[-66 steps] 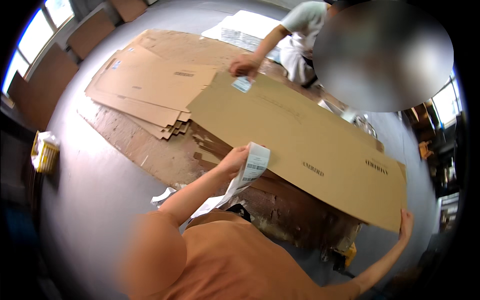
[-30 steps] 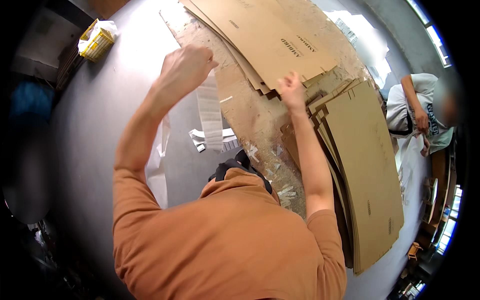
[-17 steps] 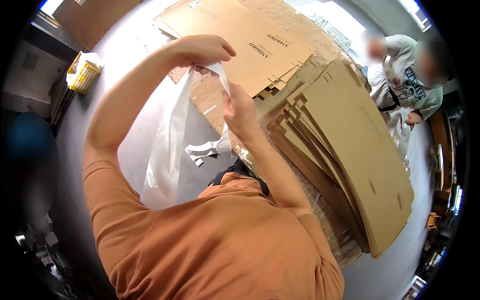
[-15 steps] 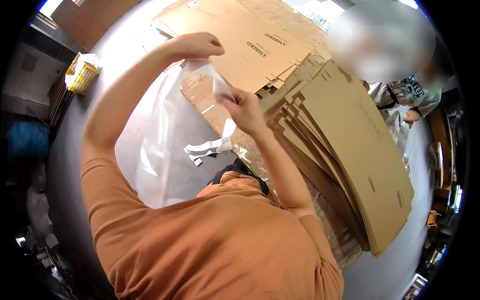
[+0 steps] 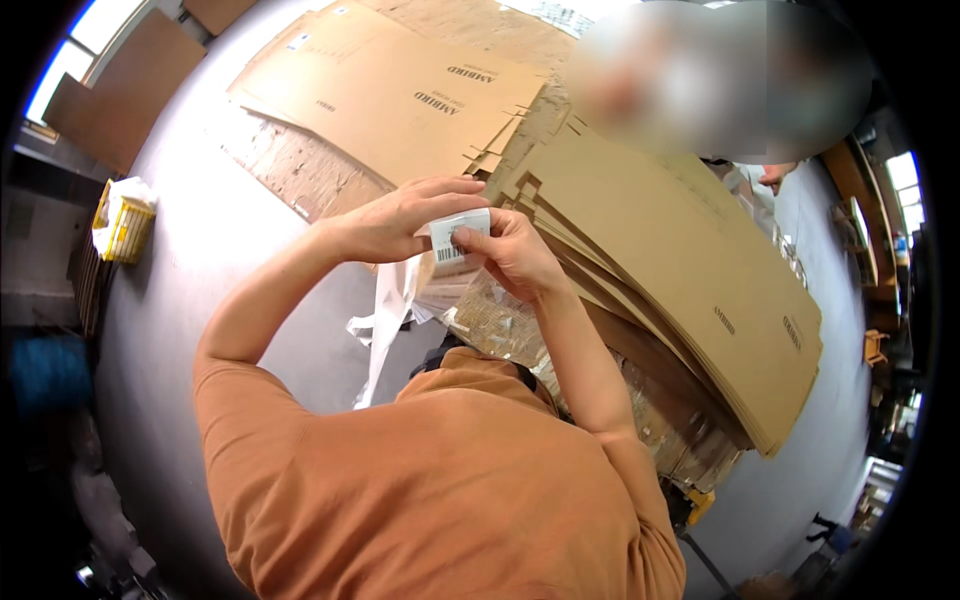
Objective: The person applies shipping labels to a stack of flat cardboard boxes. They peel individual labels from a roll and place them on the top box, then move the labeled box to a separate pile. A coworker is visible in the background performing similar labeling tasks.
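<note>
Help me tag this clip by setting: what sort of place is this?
Probably a packing workshop: flat cardboard lies in two stacks on a worn table, and a barcode label is held up close by.

At the left of the frame, a hand could pass above the grey floor [image 5: 190, 320], going around the yellow basket [image 5: 127, 235]. Near the centre, the white label strip [image 5: 388, 305] hangs below the left hand [image 5: 405, 218] and obstructs. Just beside the right hand [image 5: 520, 255], the cardboard stack [image 5: 680, 260] blocks passage rightward.
</note>
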